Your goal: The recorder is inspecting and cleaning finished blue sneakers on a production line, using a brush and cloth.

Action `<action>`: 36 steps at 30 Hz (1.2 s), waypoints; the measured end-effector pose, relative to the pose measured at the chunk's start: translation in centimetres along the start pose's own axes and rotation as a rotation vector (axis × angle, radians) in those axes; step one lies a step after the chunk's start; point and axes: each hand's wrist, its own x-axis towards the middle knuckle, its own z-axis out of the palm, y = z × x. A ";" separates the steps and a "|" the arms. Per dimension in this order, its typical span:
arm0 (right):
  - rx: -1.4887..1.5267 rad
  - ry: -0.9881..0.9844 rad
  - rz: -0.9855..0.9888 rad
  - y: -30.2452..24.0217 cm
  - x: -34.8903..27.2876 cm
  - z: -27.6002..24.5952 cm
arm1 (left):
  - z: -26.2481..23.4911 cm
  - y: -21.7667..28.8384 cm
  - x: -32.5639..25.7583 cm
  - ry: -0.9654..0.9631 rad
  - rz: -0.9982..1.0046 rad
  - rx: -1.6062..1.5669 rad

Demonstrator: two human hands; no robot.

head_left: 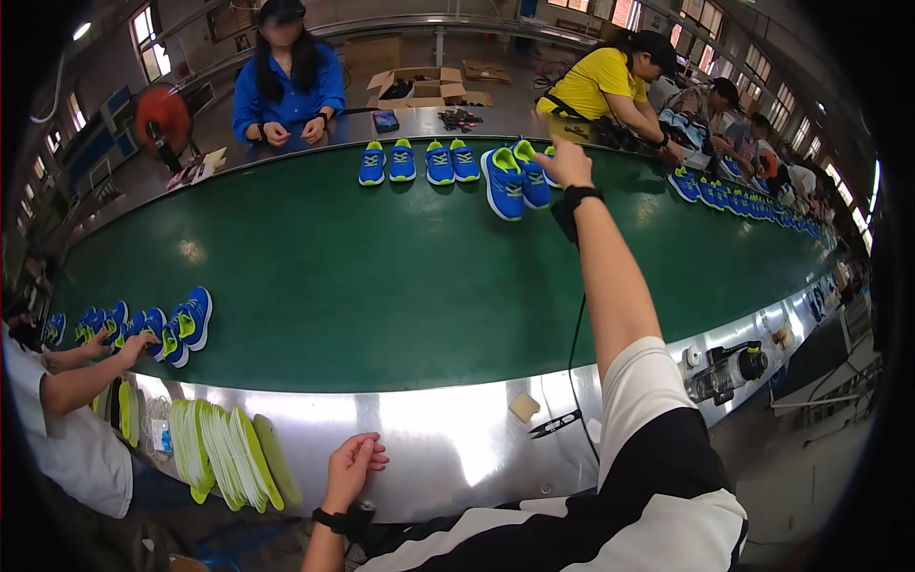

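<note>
My right hand reaches far across the green conveyor belt, its fingers closed at the collar of a blue sneaker with lime lining. A matching sneaker hangs close beside it; both look larger than the row and seem raised off the belt. How the fingers grip is partly hidden. Part of another blue shoe shows behind my hand. My left hand hovers over the near metal edge, loosely open with nothing in it. To the left of the raised shoes, two sneaker pairs stand on the belt.
Thread snips and a yellowish block lie on the metal edge; a black cable crosses there. Lime insoles are stacked at left. A co-worker's hands touch shoes at left. A bottle lies at right. Other workers line the belt.
</note>
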 end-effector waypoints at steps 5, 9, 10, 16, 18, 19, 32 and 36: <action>0.507 0.041 -0.195 -2.5 -2.6 -5.6 | 0.4 1.8 -0.5 0.036 0.037 0.147; 0.864 -0.480 -0.471 -9.8 -20.9 -11.2 | -2.7 5.3 1.8 0.090 0.287 0.616; 0.893 -0.741 -0.511 -10.5 -25.1 -11.4 | -3.5 7.4 2.4 0.136 0.276 0.653; 1.200 -1.412 -0.280 -12.1 -40.1 -9.1 | -15.2 14.2 12.0 0.363 0.377 1.024; 1.116 -1.227 -0.159 -13.0 -43.3 -6.5 | -21.6 15.4 15.6 0.562 0.277 1.186; 1.046 -1.217 -0.171 -13.3 -43.5 -6.2 | -23.5 16.3 16.4 0.659 0.142 1.233; 1.014 -0.941 -0.039 -14.7 -44.0 -3.7 | -33.2 17.1 17.0 0.649 -0.568 1.517; 0.995 -0.919 -0.086 -14.4 -44.3 -2.9 | -31.4 17.1 15.0 0.639 -0.254 1.261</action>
